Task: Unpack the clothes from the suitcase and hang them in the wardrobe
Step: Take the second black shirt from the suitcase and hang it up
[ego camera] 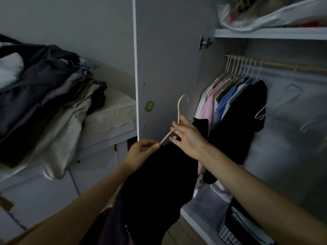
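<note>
Wardrobe (276,33) open on the right, rail (283,65) strung with hung clothes (235,96) — pinks, blues, one black piece at the end. On the left a pile (35,96) of clothes slumps over a low surface (113,121). Centre frame, a black garment (155,183) droops in front of the door (168,68), below both hands. The pale hanger (179,112) stands hook-up above it. Right hand (187,137) has its grip curled round the hanger's neck, fingers partly spread — left hand (141,151) pinches the garment's edge at the hanger's lower arm tip.
</note>
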